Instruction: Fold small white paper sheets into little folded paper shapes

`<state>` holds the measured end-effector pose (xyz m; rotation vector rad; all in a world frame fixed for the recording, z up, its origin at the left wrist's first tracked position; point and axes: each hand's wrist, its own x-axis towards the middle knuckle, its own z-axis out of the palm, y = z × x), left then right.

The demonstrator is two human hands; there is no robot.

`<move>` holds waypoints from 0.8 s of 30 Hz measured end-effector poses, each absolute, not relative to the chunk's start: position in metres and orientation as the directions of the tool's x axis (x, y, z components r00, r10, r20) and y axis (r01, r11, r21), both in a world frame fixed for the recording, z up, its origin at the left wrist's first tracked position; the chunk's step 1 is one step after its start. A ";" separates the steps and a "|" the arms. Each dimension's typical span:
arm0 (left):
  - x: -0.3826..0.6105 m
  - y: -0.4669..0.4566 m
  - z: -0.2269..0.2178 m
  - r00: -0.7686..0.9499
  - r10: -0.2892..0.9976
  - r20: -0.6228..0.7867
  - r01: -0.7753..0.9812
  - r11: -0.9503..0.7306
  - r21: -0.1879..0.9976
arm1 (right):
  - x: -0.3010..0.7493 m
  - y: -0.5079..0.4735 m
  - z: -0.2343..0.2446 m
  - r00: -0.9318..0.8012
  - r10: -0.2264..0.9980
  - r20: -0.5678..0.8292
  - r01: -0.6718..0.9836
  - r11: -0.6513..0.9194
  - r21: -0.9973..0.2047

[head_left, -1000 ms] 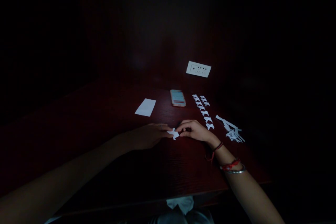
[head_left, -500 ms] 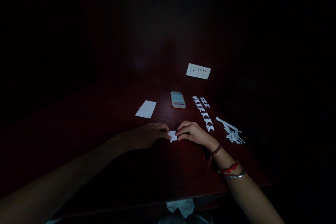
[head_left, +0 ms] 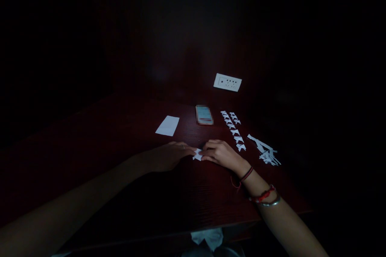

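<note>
Exposure: very dim; borders near black. Light: weak, cool, strongest mid-frame. Highlights: socket plate [head_left: 227, 82], paper sheet [head_left: 168, 125], folded paper [head_left: 197, 155]. Table [head_left: 187, 130]: faint sheen beside the paper sheet. Wall [head_left: 171, 56]: soft, dark shadow patch. Left hand [head_left: 169, 156]: dimmer than right hand [head_left: 222, 154]. Defect: pale blue rectangular object [head_left: 204, 115], pixelated into coarse blocks.

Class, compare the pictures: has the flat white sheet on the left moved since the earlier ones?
No. Judged against the wall socket, the white sheet keeps its place; the slight downward shift in the picture affects both.

Paper piece [head_left: 198, 155]: matt. Tabletop [head_left: 196, 192]: faintly glossy wood. Bangle [head_left: 270, 204]: shiny metal.
</note>
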<state>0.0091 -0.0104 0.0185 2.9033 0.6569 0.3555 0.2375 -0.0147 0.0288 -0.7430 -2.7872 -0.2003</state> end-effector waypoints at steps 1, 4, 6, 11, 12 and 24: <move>0.009 -0.010 0.018 0.877 0.435 0.204 0.400 -0.896 0.192 | 0.237 -0.016 0.029 -0.846 0.457 0.273 0.502 0.856 0.124; 0.010 -0.010 0.016 0.879 0.423 0.220 0.386 -0.902 0.193 | 0.235 -0.019 0.028 -0.865 0.421 0.273 0.486 0.840 0.241; 0.010 -0.010 0.016 0.879 0.418 0.227 0.382 -0.905 0.188 | 0.234 -0.020 0.028 -0.879 0.397 0.266 0.463 0.844 0.270; 0.011 -0.011 0.018 0.871 0.435 0.230 0.407 -0.899 0.160 | 0.232 -0.020 0.025 -0.865 0.437 0.246 0.483 0.858 0.174; 0.011 -0.011 0.019 0.870 0.438 0.225 0.411 -0.898 0.159 | 0.232 -0.019 0.024 -0.845 0.471 0.256 0.510 0.852 0.116; 0.014 -0.015 0.023 0.870 0.460 0.177 0.437 -0.886 0.155 | 0.226 -0.010 0.017 -0.651 0.649 0.393 0.535 0.760 -0.369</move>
